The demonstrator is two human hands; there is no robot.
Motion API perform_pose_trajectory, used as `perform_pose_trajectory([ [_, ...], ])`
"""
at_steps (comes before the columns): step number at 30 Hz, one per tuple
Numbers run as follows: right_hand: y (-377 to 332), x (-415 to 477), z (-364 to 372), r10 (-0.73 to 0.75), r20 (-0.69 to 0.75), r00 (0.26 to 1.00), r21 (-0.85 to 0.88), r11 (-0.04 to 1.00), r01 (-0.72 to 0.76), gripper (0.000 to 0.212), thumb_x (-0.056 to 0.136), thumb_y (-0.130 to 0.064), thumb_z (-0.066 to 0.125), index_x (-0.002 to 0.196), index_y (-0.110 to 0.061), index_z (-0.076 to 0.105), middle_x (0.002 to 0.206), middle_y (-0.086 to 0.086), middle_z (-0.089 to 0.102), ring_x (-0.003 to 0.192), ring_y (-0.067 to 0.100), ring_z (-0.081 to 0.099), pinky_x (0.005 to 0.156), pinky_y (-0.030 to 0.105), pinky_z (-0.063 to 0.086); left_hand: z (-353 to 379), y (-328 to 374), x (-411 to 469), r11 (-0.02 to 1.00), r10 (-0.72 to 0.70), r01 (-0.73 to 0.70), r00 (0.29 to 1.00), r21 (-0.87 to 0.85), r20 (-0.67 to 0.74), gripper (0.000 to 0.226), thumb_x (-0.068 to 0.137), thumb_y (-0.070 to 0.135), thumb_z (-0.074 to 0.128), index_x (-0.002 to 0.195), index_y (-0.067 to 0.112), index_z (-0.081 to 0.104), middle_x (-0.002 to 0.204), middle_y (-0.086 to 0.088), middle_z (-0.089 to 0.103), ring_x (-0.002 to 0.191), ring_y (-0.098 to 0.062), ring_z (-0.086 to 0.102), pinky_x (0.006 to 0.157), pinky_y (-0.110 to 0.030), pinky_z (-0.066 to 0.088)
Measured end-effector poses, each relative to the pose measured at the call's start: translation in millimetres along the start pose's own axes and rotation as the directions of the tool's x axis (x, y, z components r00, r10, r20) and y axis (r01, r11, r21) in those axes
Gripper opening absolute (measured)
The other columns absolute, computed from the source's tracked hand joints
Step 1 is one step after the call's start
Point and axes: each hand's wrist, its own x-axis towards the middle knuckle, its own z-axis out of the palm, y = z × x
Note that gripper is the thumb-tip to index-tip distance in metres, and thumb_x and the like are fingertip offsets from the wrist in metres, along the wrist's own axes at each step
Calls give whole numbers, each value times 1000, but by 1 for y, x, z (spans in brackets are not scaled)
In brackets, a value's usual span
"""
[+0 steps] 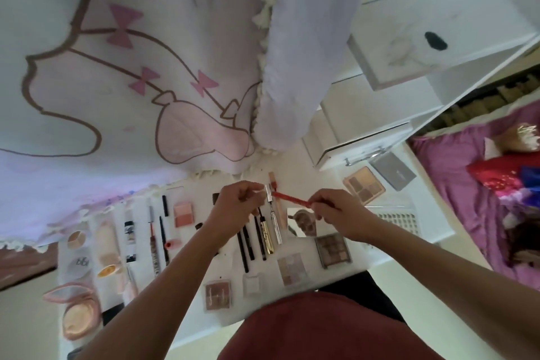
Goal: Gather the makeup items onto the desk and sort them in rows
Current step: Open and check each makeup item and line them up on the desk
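Observation:
On the white desk (222, 310), makeup items lie in rows. My right hand (331, 209) pinches a red pencil (292, 198) that points left, just above the desk. Its tip reaches a silver tube (274, 218). My left hand (238, 204) is curled, its fingertips pinching the top end of that tube. Black pencils (248, 242) and a gold tube (267, 232) lie side by side below my left hand. Eyeshadow palettes (333, 250) and a small mirror (302, 222) sit to the right. A blush compact (183, 214) and more sticks lie to the left.
A pink round compact (80, 316) and cream tubes (106, 242) fill the desk's left end. White drawers (359, 137) stand at the back right, with a grey box (394, 171) beside them. A printed cloth (117, 82) hangs behind. A purple bed (482, 199) is at the right.

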Motion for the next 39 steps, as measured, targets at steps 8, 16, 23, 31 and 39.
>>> perform_pose_trajectory([
  [8,-6,-4,-19,75,16,997,337,939,-76,23,101,-14,48,95,-7,69,56,-7,50,46,8,36,44,22,28,6,36,1,993,74,-66,994,-102,77,9,92,10,63,96,9,70,70,-9,68,60,-18,59,53,-27,45],
  [16,-20,-7,-17,38,87,995,440,895,-73,36,105,-25,42,98,0,67,54,-1,36,43,12,29,39,18,29,1,39,-7,993,75,-60,985,-102,153,24,100,14,49,80,4,57,65,-9,61,56,-20,53,51,-28,39],
  [23,-31,-10,-20,5,160,987,439,895,-76,39,106,-28,40,94,-2,67,58,2,29,47,17,23,39,17,31,-5,45,-9,997,70,-61,979,-51,193,27,103,26,43,87,7,53,73,-10,64,59,-19,56,50,-27,39],
  [31,-31,-10,-21,46,175,983,389,914,-112,43,104,-36,43,80,-6,64,54,-4,38,48,12,32,46,22,29,-7,49,-5,982,168,-172,985,75,46,36,104,26,38,77,7,51,61,-8,52,51,-16,47,47,-23,40],
  [39,-31,-3,-14,-89,-127,988,110,989,103,33,100,-29,54,72,-16,67,54,-8,52,45,0,42,52,16,37,-7,48,0,975,206,-207,978,76,19,35,105,26,35,73,14,44,54,5,37,45,-7,34,48,-25,33],
])
